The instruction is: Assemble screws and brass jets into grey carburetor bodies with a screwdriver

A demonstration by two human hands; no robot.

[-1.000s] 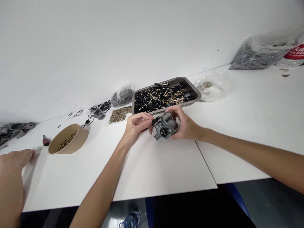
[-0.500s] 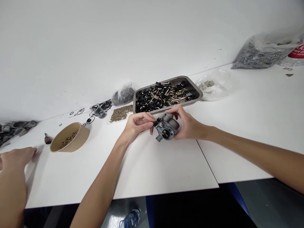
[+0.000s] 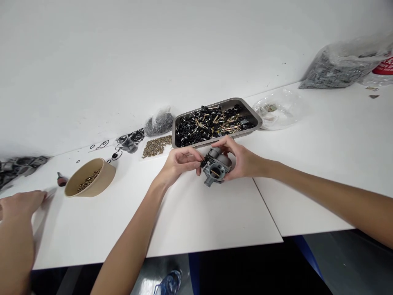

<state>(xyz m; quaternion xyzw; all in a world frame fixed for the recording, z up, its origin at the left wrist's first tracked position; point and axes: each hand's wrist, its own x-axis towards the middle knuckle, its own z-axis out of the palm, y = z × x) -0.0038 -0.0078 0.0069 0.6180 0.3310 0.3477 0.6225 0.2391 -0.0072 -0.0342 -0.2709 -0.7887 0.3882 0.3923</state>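
My right hand [image 3: 242, 160] grips a grey metal carburettor body [image 3: 217, 167] just above the white table [image 3: 199, 213], its round bore facing me. My left hand [image 3: 177, 163] pinches a small black part [image 3: 203, 163] against the carburettor's left side. Right behind both hands stands a grey metal tray [image 3: 256, 118] filled with several black and brass small parts.
A tan bowl [image 3: 106, 178] of small brass pieces stands at the left. Brass bits [image 3: 156, 146], black O-rings [image 3: 102, 144] and plastic bags [image 3: 340, 67] lie along the wall. Another person's hand [image 3: 16, 203] rests at the far left edge beside a small red-handled tool [image 3: 61, 179].
The carburettor has been turned slightly in my right hand and my left fingers have closed in on its left side. The other person's hand has barely shifted.
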